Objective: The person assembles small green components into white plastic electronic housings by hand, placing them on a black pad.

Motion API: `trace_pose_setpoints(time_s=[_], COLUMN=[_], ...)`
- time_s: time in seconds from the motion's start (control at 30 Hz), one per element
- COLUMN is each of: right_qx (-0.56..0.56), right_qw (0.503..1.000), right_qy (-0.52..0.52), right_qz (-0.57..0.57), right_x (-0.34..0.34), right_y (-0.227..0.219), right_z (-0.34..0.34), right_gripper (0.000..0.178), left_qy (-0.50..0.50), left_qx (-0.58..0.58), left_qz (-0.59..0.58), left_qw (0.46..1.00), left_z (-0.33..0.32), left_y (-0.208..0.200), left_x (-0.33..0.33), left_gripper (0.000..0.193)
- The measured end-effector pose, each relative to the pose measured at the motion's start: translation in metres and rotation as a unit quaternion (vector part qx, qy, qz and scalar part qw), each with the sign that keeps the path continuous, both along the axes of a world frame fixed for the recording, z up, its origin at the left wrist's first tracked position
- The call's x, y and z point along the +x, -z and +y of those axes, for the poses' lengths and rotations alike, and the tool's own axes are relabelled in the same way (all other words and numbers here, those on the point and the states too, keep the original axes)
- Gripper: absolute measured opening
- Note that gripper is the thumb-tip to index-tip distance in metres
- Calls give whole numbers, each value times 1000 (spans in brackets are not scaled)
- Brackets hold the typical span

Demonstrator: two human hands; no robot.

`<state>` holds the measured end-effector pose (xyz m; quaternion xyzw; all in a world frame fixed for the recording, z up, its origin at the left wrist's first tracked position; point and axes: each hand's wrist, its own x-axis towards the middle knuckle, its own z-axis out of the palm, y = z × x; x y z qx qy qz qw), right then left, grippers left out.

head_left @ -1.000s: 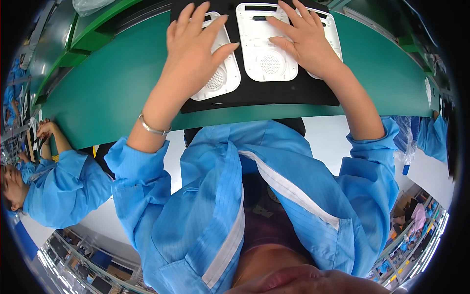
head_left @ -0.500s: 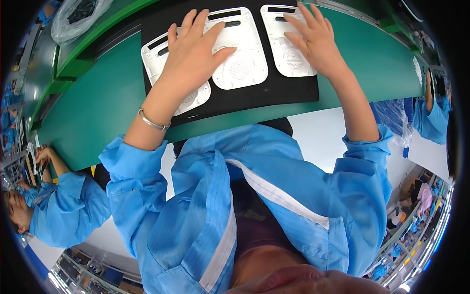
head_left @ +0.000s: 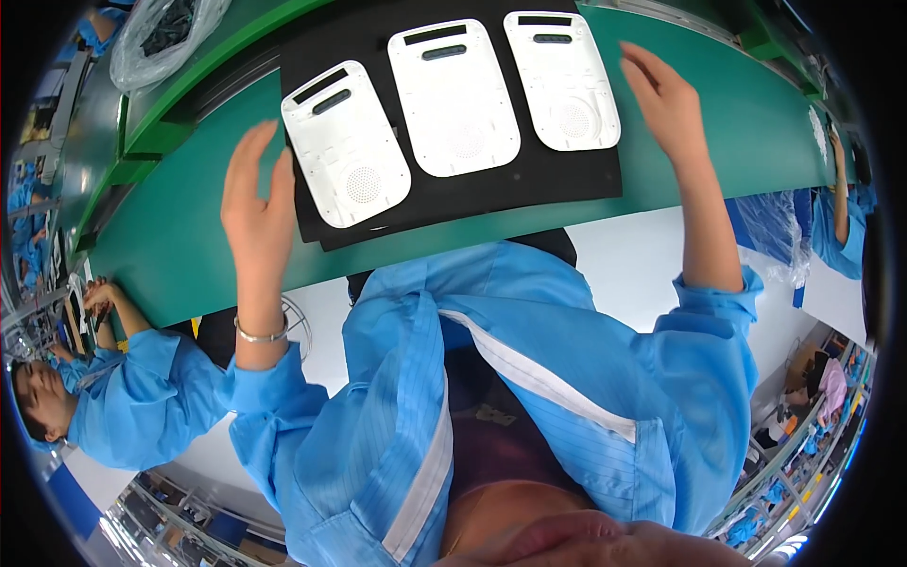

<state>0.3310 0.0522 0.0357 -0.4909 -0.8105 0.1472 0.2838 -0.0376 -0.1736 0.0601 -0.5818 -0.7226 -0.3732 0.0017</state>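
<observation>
Three white plastic housing panels lie in a row on a black mat (head_left: 491, 192). Each has a slot at its far end, a dark strip below it and a round patch of small holes. The left panel (head_left: 340, 142) is tilted; the middle panel (head_left: 460, 113) and right panel (head_left: 567, 85) stand straighter. My left hand (head_left: 255, 194), with a bracelet at the wrist, hovers beside the left panel, fingers apart and holding nothing. Off the right panel's right edge, my right hand (head_left: 669, 104) is raised, empty, thumb and fingers apart.
The mat rests on a green worktop (head_left: 189, 217) with a green rail (head_left: 156, 137) at the far left. A clear plastic bag (head_left: 161, 42) stands beyond it. A co-worker in a blue jacket (head_left: 142, 402) sits at the left, another sleeve (head_left: 839, 227) at the right. Clear film (head_left: 770, 231) hangs nearby.
Both hands have left the panels and moved apart, the left one leftward and nearer me, the right one rightward. All three panels now show fully.
</observation>
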Motion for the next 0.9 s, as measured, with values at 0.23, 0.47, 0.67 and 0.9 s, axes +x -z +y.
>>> trace_pose_setpoints(time_s=[0.23,0.47,0.67,0.9], right_qx=[-331,-508,-552,-630], right_qw=[933,801,793,708], right_qy=[13,-58,-149,-291], right_qz=[141,311,212,130], right_x=[-12,-23,-92,-199], right_y=[-26,-69,-91,-71], right_z=[-23,-55,-91,-120], right_gripper=[41,32,34,37], left_qy=[-16,3,-97,-220], left_qx=[-91,20,121,112], left_qz=[-462,-565,-524,-434], left_qw=[882,825,837,867], left_z=[-43,-67,-124,-200], left_y=[26,-5,-1,38], left_x=[-14,-29,-88,-185], left_gripper=[46,43,41,35])
